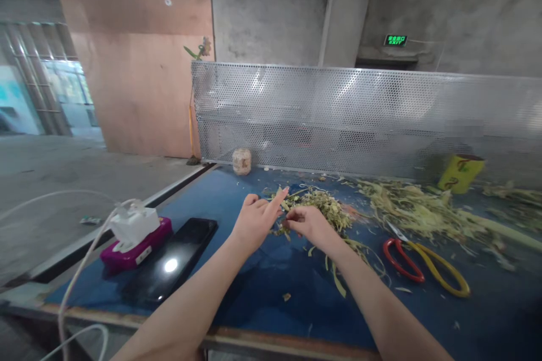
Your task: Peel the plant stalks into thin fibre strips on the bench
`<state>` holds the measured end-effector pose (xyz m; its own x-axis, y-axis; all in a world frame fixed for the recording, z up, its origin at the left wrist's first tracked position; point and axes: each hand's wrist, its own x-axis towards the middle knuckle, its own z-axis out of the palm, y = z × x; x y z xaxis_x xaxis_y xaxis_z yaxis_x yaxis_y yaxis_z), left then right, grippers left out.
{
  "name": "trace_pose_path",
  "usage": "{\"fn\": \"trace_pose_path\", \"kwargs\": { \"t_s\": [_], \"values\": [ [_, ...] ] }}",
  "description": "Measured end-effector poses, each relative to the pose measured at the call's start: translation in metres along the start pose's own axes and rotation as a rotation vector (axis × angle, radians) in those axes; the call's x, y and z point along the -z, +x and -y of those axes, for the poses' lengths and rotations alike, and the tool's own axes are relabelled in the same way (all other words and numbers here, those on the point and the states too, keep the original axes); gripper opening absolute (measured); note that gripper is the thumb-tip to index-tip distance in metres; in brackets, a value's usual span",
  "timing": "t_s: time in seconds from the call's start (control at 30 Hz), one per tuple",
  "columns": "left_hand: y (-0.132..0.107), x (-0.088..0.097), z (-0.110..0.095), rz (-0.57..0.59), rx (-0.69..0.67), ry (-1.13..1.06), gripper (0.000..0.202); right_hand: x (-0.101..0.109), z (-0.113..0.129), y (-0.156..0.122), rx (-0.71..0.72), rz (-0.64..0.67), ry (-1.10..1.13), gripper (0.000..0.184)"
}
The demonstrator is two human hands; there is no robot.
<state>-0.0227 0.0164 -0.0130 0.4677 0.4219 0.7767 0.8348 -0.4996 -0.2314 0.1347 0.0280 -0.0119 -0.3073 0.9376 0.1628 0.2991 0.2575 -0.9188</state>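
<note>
My left hand [256, 219] hovers at the near left edge of a pile of pale green shredded plant strips [328, 207], some fingers stretched forward and one bent; its thumb side is mostly hidden. Close beside it on the right, my right hand [308, 222] has its thumb and fingertips pinched together. A small brownish bit shows at those fingertips, too small to name. Loose strips and crumbs lie under and around both hands. To the right rest scissors [404, 241] with one red and one yellow handle loop, blades pointing toward the back.
On the blue tabletop [258, 299] lie a black phone [182, 254] and a purple power strip [156, 240] with a white plug and cables. A whitish roll [241, 162], more plant strips [406, 208] and a yellow box [461, 173] stand before a perforated metal panel [305, 113].
</note>
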Motion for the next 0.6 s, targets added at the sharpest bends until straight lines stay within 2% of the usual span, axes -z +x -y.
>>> {"fn": "trace_pose_path", "kwargs": {
  "t_s": [0.1,0.13,0.2,0.3,0.4,0.6],
  "values": [
    [0.0004,0.0008,-0.0045,-0.070,0.097,-0.009,0.038,0.0003,-0.0005,0.0008,-0.020,-0.004,0.062,0.008],
    [0.0002,0.0010,-0.0055,-0.047,0.116,-0.027,0.036,0.0008,-0.0004,0.0010,-0.026,0.004,0.088,0.009],
    [-0.0003,0.0011,-0.0060,0.076,0.115,-0.128,0.034,0.0025,0.0000,0.0012,-0.025,0.015,0.125,0.009],
    [-0.0004,0.0005,-0.0051,0.226,0.196,-0.364,0.046,0.0059,0.0010,0.0007,-0.001,0.014,0.143,0.010],
    [0.0012,0.0006,-0.0045,0.229,0.329,-0.576,0.059,0.0085,0.0033,-0.0009,0.017,0.015,0.148,0.011],
    [0.0033,0.0047,-0.0052,0.252,0.479,-0.837,0.072,0.0098,0.0067,-0.0026,0.112,-0.029,0.092,0.008]
  ]
}}
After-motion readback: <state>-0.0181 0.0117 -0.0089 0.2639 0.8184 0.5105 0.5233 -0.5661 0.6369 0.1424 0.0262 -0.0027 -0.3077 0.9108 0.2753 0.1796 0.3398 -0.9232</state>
